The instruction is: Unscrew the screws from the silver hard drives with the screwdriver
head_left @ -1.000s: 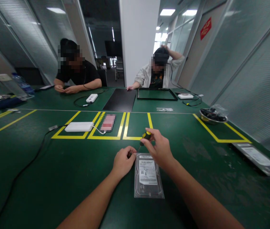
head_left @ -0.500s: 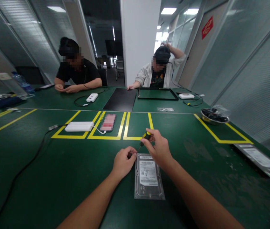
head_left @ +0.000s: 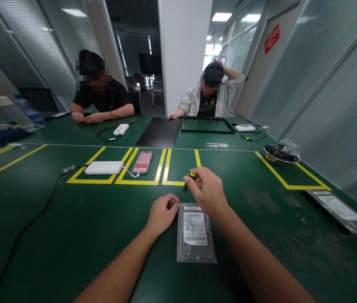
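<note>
A silver hard drive [head_left: 196, 251] lies flat on the green table, its white label facing up. Curled around a small yellow-and-black screwdriver [head_left: 185, 186], my right hand [head_left: 209, 189] is above the drive's far end. The thin shaft points down, slightly left, to the drive's far left corner. At that same corner, my left hand [head_left: 162, 213] has its thumb and fingertips pinched together beside the screwdriver's tip. What those fingertips hold, if anything, is too small to make out.
Beyond my hands are a white power bank [head_left: 104, 167] and a pinkish phone [head_left: 142, 162] joined by a cable. On the right are another drive [head_left: 344, 212] and a bowl of parts [head_left: 281, 154]. Two people sit opposite, near a black panel [head_left: 158, 132] and frame [head_left: 208, 131].
My right hand has turned around the screwdriver's handle, and its fingers are now curled lower over it. My left hand stays at the drive's corner. The view has shifted slightly.
</note>
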Motion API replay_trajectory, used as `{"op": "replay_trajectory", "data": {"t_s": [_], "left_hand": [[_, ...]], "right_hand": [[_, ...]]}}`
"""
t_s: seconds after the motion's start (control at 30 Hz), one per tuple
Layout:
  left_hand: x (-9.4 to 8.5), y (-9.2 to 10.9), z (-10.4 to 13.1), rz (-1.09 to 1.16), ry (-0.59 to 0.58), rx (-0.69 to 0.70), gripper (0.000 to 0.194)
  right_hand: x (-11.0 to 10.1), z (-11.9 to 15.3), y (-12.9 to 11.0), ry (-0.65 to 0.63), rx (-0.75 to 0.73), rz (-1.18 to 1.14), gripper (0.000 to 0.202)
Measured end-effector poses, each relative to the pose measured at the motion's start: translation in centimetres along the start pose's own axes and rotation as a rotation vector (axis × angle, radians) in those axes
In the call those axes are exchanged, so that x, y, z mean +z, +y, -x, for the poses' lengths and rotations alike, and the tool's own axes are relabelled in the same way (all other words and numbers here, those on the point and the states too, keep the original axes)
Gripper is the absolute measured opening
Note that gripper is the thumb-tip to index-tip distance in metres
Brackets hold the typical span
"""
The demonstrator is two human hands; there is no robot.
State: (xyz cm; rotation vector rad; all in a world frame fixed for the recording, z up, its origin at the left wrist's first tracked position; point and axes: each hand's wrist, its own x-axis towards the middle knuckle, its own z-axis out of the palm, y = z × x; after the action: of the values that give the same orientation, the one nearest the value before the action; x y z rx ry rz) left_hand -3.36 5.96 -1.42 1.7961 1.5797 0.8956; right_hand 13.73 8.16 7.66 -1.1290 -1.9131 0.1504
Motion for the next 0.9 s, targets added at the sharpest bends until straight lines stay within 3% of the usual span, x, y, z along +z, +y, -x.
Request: {"op": "replay_trajectory", "data": {"t_s": [0.3, 0.47, 0.57, 0.9], "left_hand": [[-0.1, 0.1, 0.0, 0.016, -0.010, 0.006, 0.010], [-0.2, 0.1, 0.0, 0.020, -0.033, 0.012, 0.010], [-0.3, 0.0, 0.0, 0.013, -0.042, 0.015, 0.011], [-0.4, -0.1, 0.0, -0.045, -0.053, 0.026, 0.015]], "right_hand": [[-0.2, -0.5, -0.6, -0.012, 0.020, 0.077, 0.017], [-0.7, -0.7, -0.7, -0.054, -0.033, 0.000, 0.009], [-0.9, -0.7, -0.8, -0.082, -0.041, -0.053, 0.015], [-0.4, -0.5, -1.2, -0.021, 0.028, -0.077, 0.009]]}}
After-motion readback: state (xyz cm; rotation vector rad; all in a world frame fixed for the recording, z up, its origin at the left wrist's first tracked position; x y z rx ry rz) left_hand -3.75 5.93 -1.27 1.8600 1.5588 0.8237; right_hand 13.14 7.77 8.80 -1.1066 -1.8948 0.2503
